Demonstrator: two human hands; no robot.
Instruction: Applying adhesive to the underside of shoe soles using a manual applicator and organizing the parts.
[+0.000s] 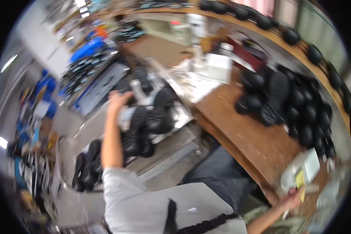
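My left arm stretches forward over a metal tray cart (156,167). At its end my left hand (119,100) is blurred, thumb and fingers apart, beside a dark shoe (123,85); whether it touches that shoe I cannot tell. Several black shoes with treaded soles (138,121) lie on the tray, right of my forearm, and more black shoes (89,165) lie to its left. Far off to the right, my right hand (292,199) is closed on a flat yellow piece (300,181), over the brown table, just in front of a white container (306,165).
On the brown wooden table (238,124) rises a heap of black shoes (288,101). A white box (218,68) and papers stand at its far end. Along the wall runs a shelf (277,37) with black shoes. Racks of parts (85,66) stand at the far left.
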